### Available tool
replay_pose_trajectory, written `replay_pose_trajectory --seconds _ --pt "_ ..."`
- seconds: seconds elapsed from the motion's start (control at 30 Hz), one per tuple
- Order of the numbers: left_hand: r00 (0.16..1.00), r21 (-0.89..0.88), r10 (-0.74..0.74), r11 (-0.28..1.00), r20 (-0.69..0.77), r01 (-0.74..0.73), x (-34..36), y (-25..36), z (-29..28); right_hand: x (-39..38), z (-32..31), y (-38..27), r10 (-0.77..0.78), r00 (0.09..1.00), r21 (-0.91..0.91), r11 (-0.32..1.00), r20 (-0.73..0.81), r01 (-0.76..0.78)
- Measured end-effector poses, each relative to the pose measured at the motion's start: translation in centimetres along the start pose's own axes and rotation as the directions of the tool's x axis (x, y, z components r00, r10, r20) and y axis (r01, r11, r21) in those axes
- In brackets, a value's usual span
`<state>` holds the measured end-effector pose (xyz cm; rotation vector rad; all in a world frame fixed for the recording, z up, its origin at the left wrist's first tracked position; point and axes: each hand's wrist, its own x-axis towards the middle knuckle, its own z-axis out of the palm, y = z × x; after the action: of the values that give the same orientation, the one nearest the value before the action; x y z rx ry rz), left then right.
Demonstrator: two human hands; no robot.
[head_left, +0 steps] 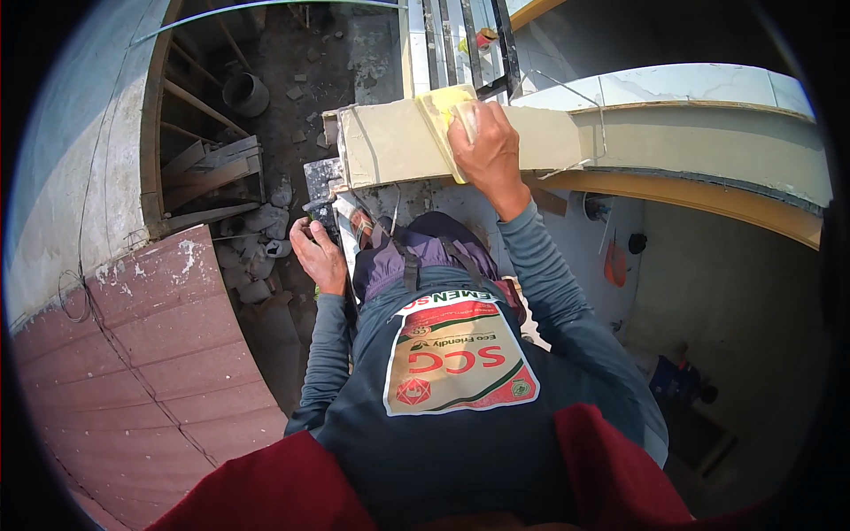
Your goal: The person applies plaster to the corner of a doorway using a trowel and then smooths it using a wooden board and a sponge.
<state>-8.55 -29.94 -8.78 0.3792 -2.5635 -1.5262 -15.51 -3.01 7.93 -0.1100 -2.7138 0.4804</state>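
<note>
My right hand (487, 150) is wrapped round the grip of a yellow plastering float (440, 119). The float's flat face lies against a beige plastered beam (390, 142) that crosses in front of me. Its long edge runs slantwise across the beam's width. Lower and to the left, my left hand (320, 257) hangs beside my body with the fingers loosely bent and apart. Nothing shows in it. Just above that hand is the dark, rough end of a support (324, 181) under the beam's left end.
Bent wires (602, 133) stick out around the beam. Behind it run dark metal bars (469, 44). A reddish corrugated roof (150, 354) lies at left, with a bucket (245, 95) and rubble far below. An orange item (615, 264) hangs or lies at lower right.
</note>
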Motion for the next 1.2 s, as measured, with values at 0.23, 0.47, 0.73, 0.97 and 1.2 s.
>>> replay_pose_trajectory --seconds 0.23,0.47,0.73,0.97,1.2 --pt "1.000 0.020 0.009 1.000 0.016 -0.009 0.2 -0.1 0.4 -2.1 -3.7 7.5 0.231 0.970 -0.221 0.945 -0.069 -0.241" --pt "1.000 0.031 0.000 1.000 0.016 0.000 0.1 -0.7 0.4 -5.3 -1.0 -3.2 -0.104 0.994 0.179 0.979 0.037 0.096" --pt "0.998 0.092 0.030 0.995 0.058 -0.036 0.3 0.1 0.6 0.5 0.5 1.6 0.049 0.995 0.018 0.999 -0.091 -0.048" --pt "0.998 0.020 -0.062 0.998 0.023 0.061 -0.1 0.3 0.1 -6.6 -4.5 3.0 0.128 0.992 0.007 0.992 0.000 -0.128" --pt "0.997 0.056 -0.001 0.998 0.079 -0.004 -0.1 0.3 0.1 -0.5 1.5 -1.2 -0.002 0.995 0.088 0.996 -0.098 0.011"
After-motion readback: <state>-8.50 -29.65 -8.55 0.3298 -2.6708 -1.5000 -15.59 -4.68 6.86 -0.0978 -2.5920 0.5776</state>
